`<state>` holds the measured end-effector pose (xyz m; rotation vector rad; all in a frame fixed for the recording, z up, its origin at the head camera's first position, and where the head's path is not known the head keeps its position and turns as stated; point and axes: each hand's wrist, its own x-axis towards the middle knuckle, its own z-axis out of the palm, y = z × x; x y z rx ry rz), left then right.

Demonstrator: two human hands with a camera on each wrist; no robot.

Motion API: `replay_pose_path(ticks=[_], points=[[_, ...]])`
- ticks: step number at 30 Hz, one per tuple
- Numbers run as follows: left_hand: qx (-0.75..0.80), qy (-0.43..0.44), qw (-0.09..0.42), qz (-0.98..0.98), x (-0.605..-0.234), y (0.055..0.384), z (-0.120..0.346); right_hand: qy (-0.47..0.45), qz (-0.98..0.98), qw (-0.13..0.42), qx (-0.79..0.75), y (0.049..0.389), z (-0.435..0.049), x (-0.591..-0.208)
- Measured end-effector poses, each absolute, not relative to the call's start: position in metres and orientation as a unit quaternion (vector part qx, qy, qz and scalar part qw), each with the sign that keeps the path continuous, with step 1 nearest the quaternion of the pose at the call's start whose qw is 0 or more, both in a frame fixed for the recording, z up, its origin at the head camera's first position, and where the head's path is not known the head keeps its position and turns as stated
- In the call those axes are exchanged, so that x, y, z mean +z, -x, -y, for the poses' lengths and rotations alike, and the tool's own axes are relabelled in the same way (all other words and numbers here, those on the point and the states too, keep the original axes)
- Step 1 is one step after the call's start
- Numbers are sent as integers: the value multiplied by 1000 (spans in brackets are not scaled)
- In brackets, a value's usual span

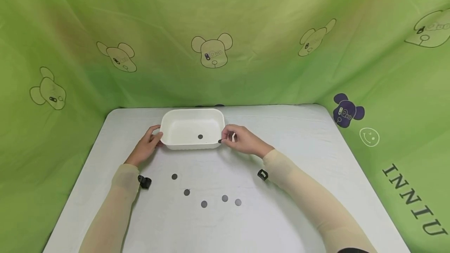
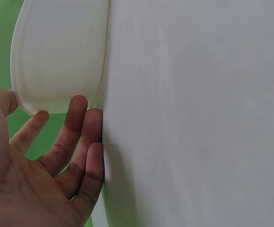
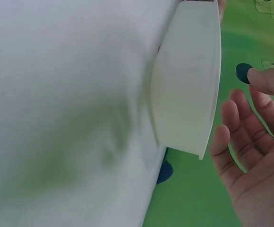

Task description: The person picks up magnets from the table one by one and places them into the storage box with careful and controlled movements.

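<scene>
A white rectangular plastic tub (image 1: 193, 146) with rounded corners stands toward the back of the table, and one dark round disc (image 1: 200, 136) lies inside it. At the tub's left end my left hand (image 1: 147, 146) holds the rim, fingers against the end wall in the left wrist view. My right hand (image 1: 244, 140) is at the tub's right front corner. It pinches another dark disc (image 3: 244, 73) between thumb and a fingertip, by the rim; the other fingers are loosely bent and hold nothing.
Several grey discs (image 1: 186, 192) lie scattered on the white-covered table (image 1: 168, 225) in front of the tub. Green cloth (image 1: 158, 18) with printed bear heads hangs behind and on both sides. A black wrist device (image 1: 144, 182) sits by the left sleeve.
</scene>
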<state>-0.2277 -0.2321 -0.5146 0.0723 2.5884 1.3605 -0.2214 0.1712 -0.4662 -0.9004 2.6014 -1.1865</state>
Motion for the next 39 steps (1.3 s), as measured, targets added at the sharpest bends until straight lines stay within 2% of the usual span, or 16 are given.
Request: replay_pose_path(ticks=[39], points=[[471,-28,102,-876,-518,230,233,286,-874,75,-386,272,-125,-466]])
